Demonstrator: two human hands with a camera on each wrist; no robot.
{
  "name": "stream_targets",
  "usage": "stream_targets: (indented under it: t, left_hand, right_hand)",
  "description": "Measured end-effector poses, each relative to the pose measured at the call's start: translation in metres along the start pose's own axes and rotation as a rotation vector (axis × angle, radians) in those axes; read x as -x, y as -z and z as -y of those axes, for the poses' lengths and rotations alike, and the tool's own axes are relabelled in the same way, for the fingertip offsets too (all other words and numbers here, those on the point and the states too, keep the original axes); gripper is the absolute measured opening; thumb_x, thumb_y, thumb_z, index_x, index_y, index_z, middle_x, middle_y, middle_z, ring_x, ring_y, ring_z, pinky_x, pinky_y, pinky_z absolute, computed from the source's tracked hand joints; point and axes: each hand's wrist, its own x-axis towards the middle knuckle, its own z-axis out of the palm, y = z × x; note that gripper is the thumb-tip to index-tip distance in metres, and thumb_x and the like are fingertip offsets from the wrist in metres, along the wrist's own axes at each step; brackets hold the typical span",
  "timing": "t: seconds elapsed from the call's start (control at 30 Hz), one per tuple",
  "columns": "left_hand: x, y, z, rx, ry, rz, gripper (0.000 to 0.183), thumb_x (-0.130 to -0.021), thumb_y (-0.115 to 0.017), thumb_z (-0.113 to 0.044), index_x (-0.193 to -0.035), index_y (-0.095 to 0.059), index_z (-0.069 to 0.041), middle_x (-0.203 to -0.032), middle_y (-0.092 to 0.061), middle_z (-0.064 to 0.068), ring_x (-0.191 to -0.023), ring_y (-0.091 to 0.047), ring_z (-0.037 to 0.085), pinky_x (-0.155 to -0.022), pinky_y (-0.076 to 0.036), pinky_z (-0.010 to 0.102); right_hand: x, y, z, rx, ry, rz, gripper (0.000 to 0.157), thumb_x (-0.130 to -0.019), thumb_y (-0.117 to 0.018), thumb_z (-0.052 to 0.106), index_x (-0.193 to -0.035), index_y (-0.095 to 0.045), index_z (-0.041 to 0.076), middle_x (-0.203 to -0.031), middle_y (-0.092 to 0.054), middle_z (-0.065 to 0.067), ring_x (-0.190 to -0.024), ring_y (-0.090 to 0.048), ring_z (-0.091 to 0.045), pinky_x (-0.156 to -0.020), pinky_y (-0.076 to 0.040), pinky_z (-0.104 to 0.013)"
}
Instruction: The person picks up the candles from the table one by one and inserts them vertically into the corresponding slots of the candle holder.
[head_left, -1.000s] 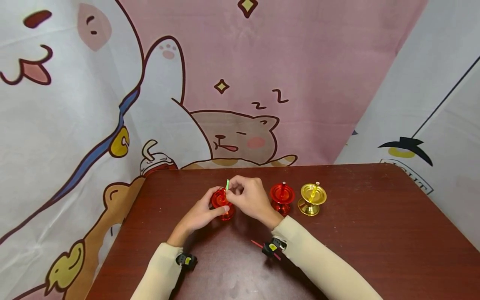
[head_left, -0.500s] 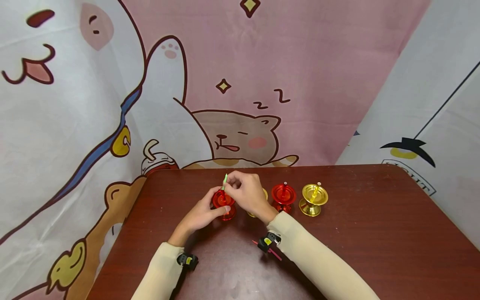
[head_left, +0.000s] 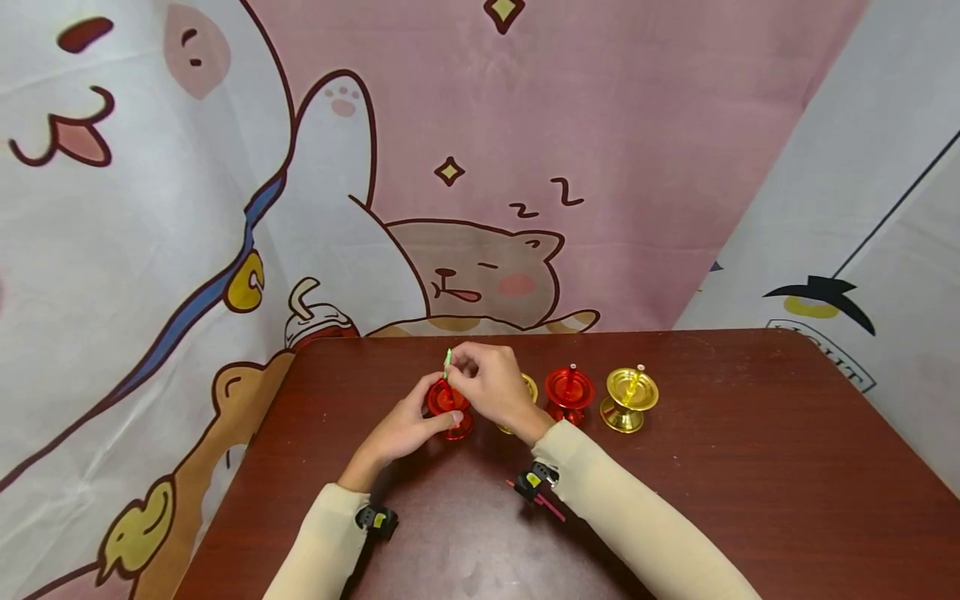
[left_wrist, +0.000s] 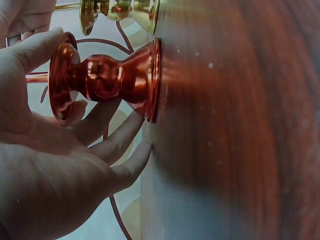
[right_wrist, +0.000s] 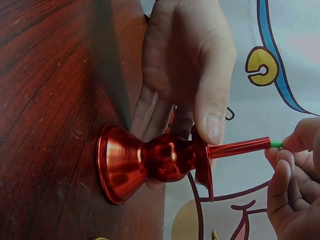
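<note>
A shiny red metal candle holder (head_left: 458, 430) stands on the table, with a thin red tube (right_wrist: 240, 148) rising from its dish. My left hand (head_left: 405, 427) holds it at the dish, thumb on the rim in the right wrist view and the other fingers around the far side. My right hand (head_left: 495, 387) pinches a thin green candle (head_left: 448, 358) upright over the holder. In the right wrist view the lower end of the green candle (right_wrist: 276, 144) is right at the tube's mouth; the fingertips hide most of the rest.
A gold candle holder (head_left: 531, 387) is partly hidden behind my right hand. Further right stand another red holder (head_left: 568, 388) and a gold one (head_left: 628, 408). A thin pink stick (head_left: 551, 507) lies on the brown table (head_left: 720, 500) beneath my right wrist. A cartoon-printed cloth (head_left: 615, 167) hangs behind.
My right hand has moved left and slightly up, bringing the green candle over the red tube. The gold holder behind it has come partly into view. My left hand keeps its hold.
</note>
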Motion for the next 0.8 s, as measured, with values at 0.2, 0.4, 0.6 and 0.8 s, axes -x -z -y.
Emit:
stream_targets:
  t: [0.2, 0.4, 0.6, 0.8]
  left_hand:
    - [-0.0008, -0.0001, 0.0015, -0.003, -0.002, 0.005, 0.072, -0.104, -0.076, -0.024, -0.164, -0.04, -0.006, -0.147, -0.063, 0.019, -0.13, -0.064, 0.034, -0.113, -0.05, 0.058]
    - [-0.0014, -0.0001, 0.0019, -0.023, 0.005, 0.004, 0.075, -0.103, -0.077, -0.027, -0.165, -0.04, -0.007, -0.146, -0.064, 0.018, -0.129, -0.065, 0.033, -0.112, -0.051, 0.056]
    - [-0.002, -0.0004, 0.0027, -0.027, 0.012, -0.003, 0.075, -0.103, -0.078, -0.028, -0.165, -0.04, -0.009, -0.144, -0.066, 0.016, -0.128, -0.066, 0.031, -0.112, -0.051, 0.055]
    - [-0.0023, -0.0006, 0.0024, -0.02, 0.035, -0.008, 0.076, -0.102, -0.078, -0.029, -0.166, -0.04, -0.012, -0.144, -0.066, 0.012, -0.128, -0.066, 0.028, -0.113, -0.05, 0.054]
  right_hand:
    - [-0.0005, 0.0005, 0.001, 0.047, 0.062, 0.016, 0.006, -0.088, -0.078, 0.0, -0.089, -0.077, 0.005, -0.078, -0.071, -0.001, -0.065, -0.062, -0.012, -0.059, -0.051, -0.023]
    - [-0.0023, 0.0016, 0.0042, 0.077, 0.092, 0.04, 0.006, -0.088, -0.076, -0.001, -0.091, -0.078, 0.005, -0.081, -0.072, -0.002, -0.066, -0.064, -0.012, -0.06, -0.053, -0.023]
    - [-0.0037, 0.0026, 0.005, 0.103, 0.092, 0.063, 0.008, -0.088, -0.077, -0.001, -0.091, -0.078, 0.006, -0.082, -0.072, -0.002, -0.067, -0.065, -0.012, -0.062, -0.053, -0.024]
    - [-0.0034, 0.0026, 0.005, 0.096, 0.1, 0.077, 0.006, -0.089, -0.078, -0.001, -0.09, -0.077, 0.005, -0.085, -0.074, -0.003, -0.068, -0.066, -0.013, -0.062, -0.055, -0.023]
